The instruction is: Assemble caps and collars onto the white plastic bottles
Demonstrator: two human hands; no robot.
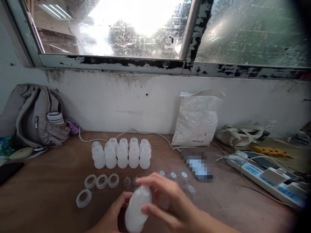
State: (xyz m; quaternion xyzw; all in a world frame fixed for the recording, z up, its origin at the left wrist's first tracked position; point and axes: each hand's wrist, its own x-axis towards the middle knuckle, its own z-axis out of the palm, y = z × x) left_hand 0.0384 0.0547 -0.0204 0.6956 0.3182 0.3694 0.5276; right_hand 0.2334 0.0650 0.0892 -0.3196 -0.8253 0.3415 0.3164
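Note:
A translucent white bottle (138, 210) is tilted in front of me at the bottom centre. My left hand (114, 212) is wrapped round its lower left side. The fingers of my right hand (167, 200) lie at its top and right side, with the thumb against it. Several white bottles (122, 155) stand in rows on the brown table (53, 181). Between them and my hands lie several clear rings (102, 182) and small clear teats (127, 181). Beyond my right hand are clear pieces with round white tops (173, 175), partly hidden.
A grey backpack (36, 113) sits at the back left, a black object (11, 171) at the left edge. A white plastic bag (196, 119) leans on the wall. To the right lie a blurred-out phone-like item (198, 166), a power strip (255, 171) and cables.

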